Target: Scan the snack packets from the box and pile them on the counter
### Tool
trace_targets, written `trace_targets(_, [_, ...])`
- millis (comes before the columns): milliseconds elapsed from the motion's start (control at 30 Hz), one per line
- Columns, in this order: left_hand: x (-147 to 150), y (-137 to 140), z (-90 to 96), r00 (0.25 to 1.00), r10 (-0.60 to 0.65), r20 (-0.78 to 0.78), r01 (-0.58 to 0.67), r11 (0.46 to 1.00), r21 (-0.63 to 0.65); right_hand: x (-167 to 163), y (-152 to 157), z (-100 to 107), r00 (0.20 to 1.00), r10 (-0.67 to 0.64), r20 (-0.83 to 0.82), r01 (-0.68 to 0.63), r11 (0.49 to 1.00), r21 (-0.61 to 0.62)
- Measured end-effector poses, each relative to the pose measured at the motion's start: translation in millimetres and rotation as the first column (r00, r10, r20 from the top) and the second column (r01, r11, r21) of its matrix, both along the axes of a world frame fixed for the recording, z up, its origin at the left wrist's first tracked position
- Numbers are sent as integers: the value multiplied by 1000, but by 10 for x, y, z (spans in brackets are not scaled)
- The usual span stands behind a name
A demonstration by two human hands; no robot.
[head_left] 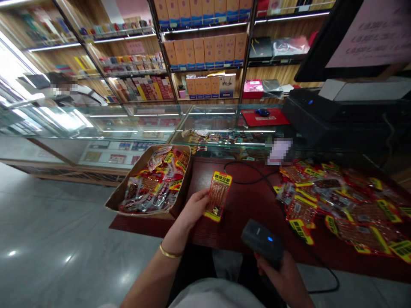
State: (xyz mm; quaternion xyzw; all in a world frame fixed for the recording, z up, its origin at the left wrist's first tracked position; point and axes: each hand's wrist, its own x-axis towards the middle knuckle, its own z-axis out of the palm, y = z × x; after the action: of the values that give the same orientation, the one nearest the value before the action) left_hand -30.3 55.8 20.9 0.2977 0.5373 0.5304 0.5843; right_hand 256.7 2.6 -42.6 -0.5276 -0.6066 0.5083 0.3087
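Note:
Between the thumb and fingers of my left hand point(196, 206) is a snack packet point(218, 194), red and yellow with a clear front showing brown strips. It is held by its left edge just above the dark red table. My right hand point(282, 273) is wrapped round a black barcode scanner point(261, 239) with a lit blue light, its head pointing toward the packet. Left of the packet stands a cardboard box point(111, 201) filled with similar packets. A loose pile of snack packets point(348, 209) spreads over the table's right side.
The scanner's black cable point(335, 282) loops off the table edge. Behind the table runs a glass display counter point(205, 115) with a red mouse pad point(278, 116) on it. A monitor point(321, 51) stands at upper right; a person point(81, 92) is behind the counter at far left.

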Motion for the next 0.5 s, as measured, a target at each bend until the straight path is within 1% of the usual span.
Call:
trace_targets(67, [83,19,-97,998,2,58,-1,1000,-22,7,-31,65,1000,-4,12,4,1000,22])
trace_targets(133, [135,19,-165,995,20,94,-11,996,-93,26,-30,129,999,-16,27,16,999,32])
trace_targets(200, [163,12,-203,993,11,114,8,987,-162,47,-12,190,999,-18,46,15,999,50])
trace_targets(233, [169,8,-211,993,-5,116,25,984,-177,56,-2,219,998,-12,57,8,998,63])
trace_targets(367, [174,10,-196,987,-99,125,115,986,-123,57,15,318,994,24,106,-35,994,107])
trace_targets(433, [175,29,-180,972,-129,198,153,982,-112,36,14,355,992,32,121,-47,992,118])
trace_targets(500, [177,54,-173,956,-129,264,166,979,-122,10,15,377,991,40,129,-57,990,133])
